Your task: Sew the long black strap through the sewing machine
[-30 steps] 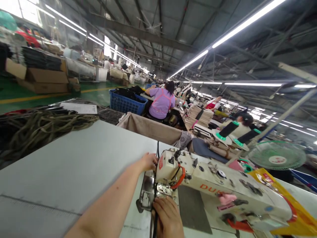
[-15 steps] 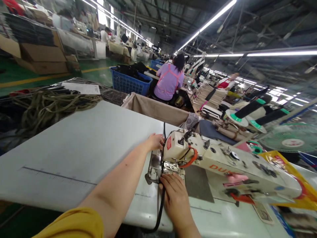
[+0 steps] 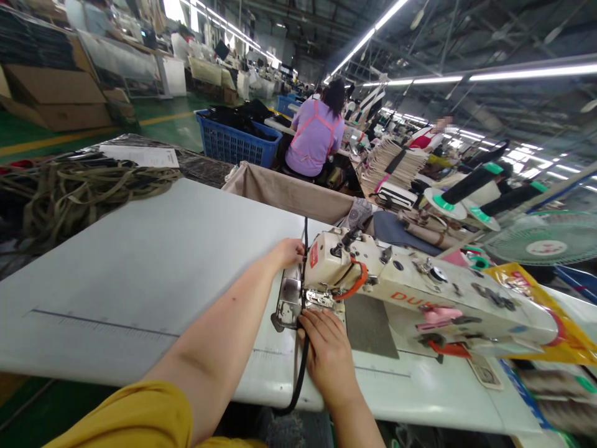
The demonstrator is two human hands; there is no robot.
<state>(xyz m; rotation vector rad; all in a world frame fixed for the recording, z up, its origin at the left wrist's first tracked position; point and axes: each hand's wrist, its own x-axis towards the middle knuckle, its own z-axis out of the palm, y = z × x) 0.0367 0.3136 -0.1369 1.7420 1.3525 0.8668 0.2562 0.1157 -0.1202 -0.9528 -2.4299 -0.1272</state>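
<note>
1. Hands: the left hand (image 3: 285, 255) and the right hand (image 3: 329, 356) are apart, one on each side of the front end of the cream-white industrial sewing machine head (image 3: 420, 295). A mustard-yellow sleeve (image 3: 124, 417) covers the upper left arm.
2. Right hand: its fingers (image 3: 317, 326) rest beside the steel presser foot assembly (image 3: 319, 300), next to the thin black cord (image 3: 303, 367). Whether they clamp the cord cannot be determined.
3. Left hand: it lies at the far side of the machine's end, just beside the upper run of the cord. Its grip cannot be determined.
4. Work position: the cord runs vertically past the machine's end and hangs over the front edge of the smooth white counter (image 3: 140, 298), which carries the machine.
5. Right of the machine: a yellow plastic bag (image 3: 543, 311) and a green-and-white electric fan (image 3: 545, 246).
6. Left, beyond the counter: a heap of olive webbing straps (image 3: 79, 183).
7. Far field: a blue plastic crate (image 3: 237, 144) and a co-worker in a lilac top (image 3: 313, 140), seated at a neighbouring station.
</note>
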